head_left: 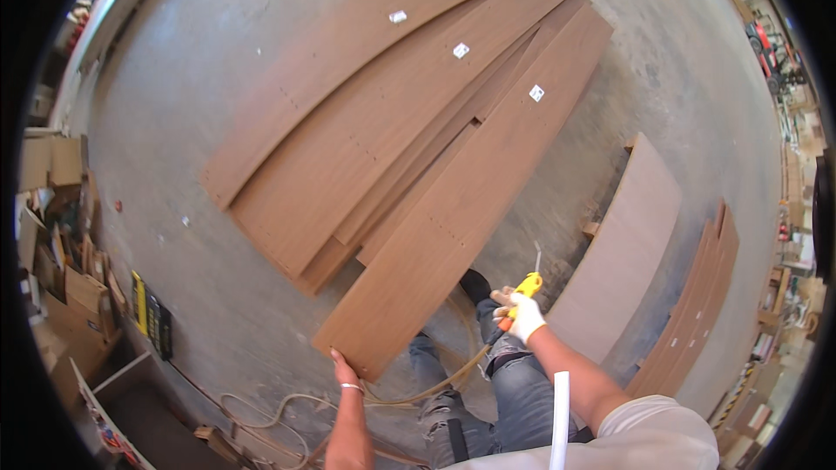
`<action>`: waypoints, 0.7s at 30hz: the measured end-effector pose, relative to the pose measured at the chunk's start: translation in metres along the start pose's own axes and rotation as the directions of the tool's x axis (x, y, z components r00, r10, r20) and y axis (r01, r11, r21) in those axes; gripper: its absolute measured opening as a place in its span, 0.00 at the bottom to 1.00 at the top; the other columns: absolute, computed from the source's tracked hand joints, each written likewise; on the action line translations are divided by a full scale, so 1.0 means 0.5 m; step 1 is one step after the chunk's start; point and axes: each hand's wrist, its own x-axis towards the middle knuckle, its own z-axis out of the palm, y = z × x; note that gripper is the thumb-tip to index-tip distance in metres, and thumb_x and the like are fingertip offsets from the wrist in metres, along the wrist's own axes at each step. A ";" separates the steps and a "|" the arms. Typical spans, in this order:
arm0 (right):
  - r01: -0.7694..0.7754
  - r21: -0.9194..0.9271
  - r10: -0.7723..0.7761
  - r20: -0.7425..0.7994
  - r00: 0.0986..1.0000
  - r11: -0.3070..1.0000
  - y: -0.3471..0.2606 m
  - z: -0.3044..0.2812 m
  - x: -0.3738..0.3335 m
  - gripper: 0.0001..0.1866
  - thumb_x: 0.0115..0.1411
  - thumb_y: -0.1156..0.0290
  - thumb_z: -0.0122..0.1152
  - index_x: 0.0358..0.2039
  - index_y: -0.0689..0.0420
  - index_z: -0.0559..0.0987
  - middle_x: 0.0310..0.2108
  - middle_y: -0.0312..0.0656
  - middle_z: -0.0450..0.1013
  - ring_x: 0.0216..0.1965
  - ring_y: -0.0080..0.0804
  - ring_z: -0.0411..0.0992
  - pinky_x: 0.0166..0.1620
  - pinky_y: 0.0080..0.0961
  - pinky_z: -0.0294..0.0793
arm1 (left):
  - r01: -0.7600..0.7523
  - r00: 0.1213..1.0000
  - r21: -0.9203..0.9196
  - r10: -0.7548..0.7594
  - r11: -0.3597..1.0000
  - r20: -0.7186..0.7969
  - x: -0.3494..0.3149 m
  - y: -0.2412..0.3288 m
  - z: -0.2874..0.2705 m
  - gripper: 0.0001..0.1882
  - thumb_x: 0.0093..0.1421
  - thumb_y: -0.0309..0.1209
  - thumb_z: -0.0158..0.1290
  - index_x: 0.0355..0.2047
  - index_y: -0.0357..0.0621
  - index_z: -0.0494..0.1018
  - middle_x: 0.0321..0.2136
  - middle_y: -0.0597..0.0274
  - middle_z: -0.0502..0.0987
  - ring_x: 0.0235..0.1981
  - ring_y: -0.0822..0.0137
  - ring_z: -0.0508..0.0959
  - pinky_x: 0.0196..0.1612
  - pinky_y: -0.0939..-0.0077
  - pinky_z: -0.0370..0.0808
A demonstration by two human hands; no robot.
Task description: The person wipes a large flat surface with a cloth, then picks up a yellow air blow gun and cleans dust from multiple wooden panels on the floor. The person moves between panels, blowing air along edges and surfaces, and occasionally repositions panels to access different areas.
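A long brown wood-look board [453, 226] stretches away from me, with a white sticker toward its far end. My left hand [345, 371] grips the near left corner of this board, thumb on top and the other fingers mostly hidden. In my right hand [522, 315], which wears a white glove, is a yellow air blow gun [528, 285]. Its thin nozzle points away from me, to the right of the board and apart from it. A tan hose [448, 376] runs in a curve by my legs. Several similar brown boards [348, 148] lie overlapped to the left.
A pale panel [620, 244] rests on wooden supports at the right, with a stack of brown boards [692, 313] beyond it. Cardboard scraps [83, 292] pile up at the left, near a black-and-yellow case [152, 315]. Hose loops [287, 405] lie on the floor near my left arm.
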 end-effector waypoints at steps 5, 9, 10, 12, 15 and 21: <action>-0.113 -0.204 0.129 0.069 0.989 0.972 -0.213 0.088 -0.032 0.11 0.64 0.57 0.49 0.34 0.52 0.69 0.33 0.55 0.75 0.16 0.31 0.59 0.22 0.31 0.63 | -0.152 0.981 0.140 0.166 0.978 -0.098 -0.157 0.059 -0.021 0.44 0.64 0.63 0.41 0.56 0.28 0.67 0.52 0.50 0.74 0.51 0.58 0.74 0.55 0.66 0.69; 0.016 -0.400 -0.030 -0.030 0.999 0.917 -0.398 0.165 -0.041 0.15 0.64 0.56 0.49 0.28 0.54 0.68 0.26 0.56 0.73 0.14 0.33 0.60 0.19 0.32 0.62 | -0.269 0.933 0.186 0.304 0.945 -0.193 -0.286 0.088 -0.019 0.42 0.64 0.62 0.43 0.53 0.26 0.69 0.50 0.49 0.75 0.48 0.57 0.75 0.54 0.65 0.71; 0.068 -0.476 -0.093 -0.030 0.995 0.877 -0.451 0.185 -0.047 0.15 0.63 0.56 0.49 0.27 0.54 0.67 0.26 0.56 0.73 0.14 0.35 0.62 0.19 0.33 0.63 | -0.293 0.920 0.159 0.323 0.943 -0.221 -0.323 0.099 -0.007 0.42 0.64 0.61 0.43 0.52 0.26 0.70 0.49 0.49 0.76 0.47 0.57 0.76 0.53 0.65 0.71; -0.014 -0.420 0.008 -0.017 1.000 0.907 -0.567 0.167 -0.021 0.12 0.60 0.61 0.49 0.30 0.57 0.67 0.24 0.57 0.73 0.14 0.40 0.67 0.16 0.35 0.64 | -0.293 0.908 0.166 0.328 0.942 -0.262 -0.381 0.125 0.023 0.41 0.64 0.60 0.44 0.50 0.24 0.71 0.47 0.47 0.77 0.45 0.57 0.76 0.51 0.65 0.72; 0.170 -0.460 -0.218 -0.052 0.975 0.871 -0.620 0.188 -0.013 0.10 0.62 0.63 0.47 0.32 0.57 0.67 0.23 0.51 0.73 0.18 0.43 0.73 0.15 0.37 0.65 | -0.236 0.871 0.201 0.299 0.951 -0.390 -0.441 0.151 0.033 0.41 0.65 0.59 0.44 0.46 0.21 0.73 0.43 0.45 0.79 0.42 0.54 0.79 0.47 0.62 0.75; 0.235 -0.090 -0.245 -0.116 0.963 0.968 -0.573 0.133 0.029 0.20 0.61 0.72 0.53 0.54 0.58 0.65 0.39 0.53 0.69 0.33 0.48 0.73 0.20 0.42 0.75 | -0.106 0.751 0.331 0.293 0.938 -0.591 -0.516 0.192 0.040 0.37 0.62 0.59 0.48 0.41 0.28 0.77 0.37 0.43 0.81 0.36 0.47 0.80 0.39 0.54 0.76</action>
